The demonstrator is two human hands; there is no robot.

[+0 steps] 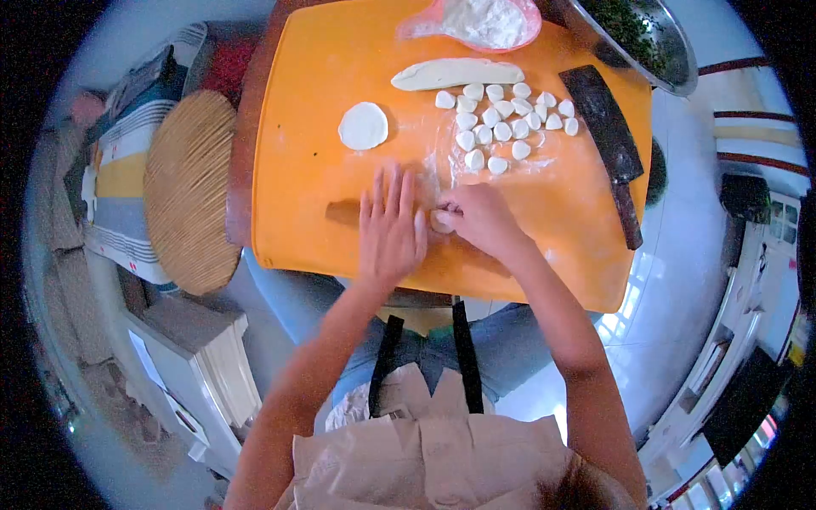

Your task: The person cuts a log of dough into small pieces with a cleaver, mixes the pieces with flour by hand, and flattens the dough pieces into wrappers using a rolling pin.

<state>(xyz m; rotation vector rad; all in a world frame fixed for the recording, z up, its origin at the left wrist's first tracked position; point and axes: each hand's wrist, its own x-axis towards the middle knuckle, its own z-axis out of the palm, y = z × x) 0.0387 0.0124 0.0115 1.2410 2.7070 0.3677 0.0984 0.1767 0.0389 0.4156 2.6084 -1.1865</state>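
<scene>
My left hand lies flat with fingers stretched out, its palm over a short wooden rolling pin; only the pin's left end shows. Beside it, my right hand is closed, pinching the edge of a small dough piece on the orange board. A rolled round dough wrapper lies beyond my left hand. Several small dough pieces are scattered past my right hand, below a long dough log. Loose flour dusts the board around them.
A pink scoop of flour rests at the board's far edge. A dark cleaver lies along the right side, near a metal bowl of chopped greens. To the left is a round woven tray.
</scene>
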